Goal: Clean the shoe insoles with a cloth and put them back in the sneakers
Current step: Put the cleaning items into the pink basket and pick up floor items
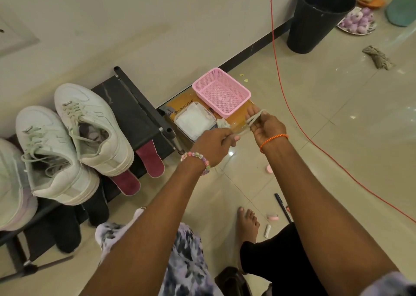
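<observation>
My left hand (213, 146) and my right hand (266, 127) hold a pale cord-like strip (253, 120) stretched between them above the floor; I cannot tell whether it is a twisted cloth or a lace. The left hand grips one end. The other end loops round the right hand's fingers, and the thumb pinches it. Two white sneakers (90, 127) (51, 156) stand on a black shoe rack (135, 106) to the left. Two maroon insoles (150, 158) (127, 182) stick out from under their heels. A clear tub of white cloths (194, 120) sits just beyond my left hand.
A pink basket (221, 92) sits on an orange box (180, 106) by the wall. A black bin (319, 16) stands at the back right, and an orange cable (292, 115) runs across the floor. A rag (378, 57), a pen (282, 208) and small pink bits lie on the tiles. A third sneaker (11, 183) is at the far left.
</observation>
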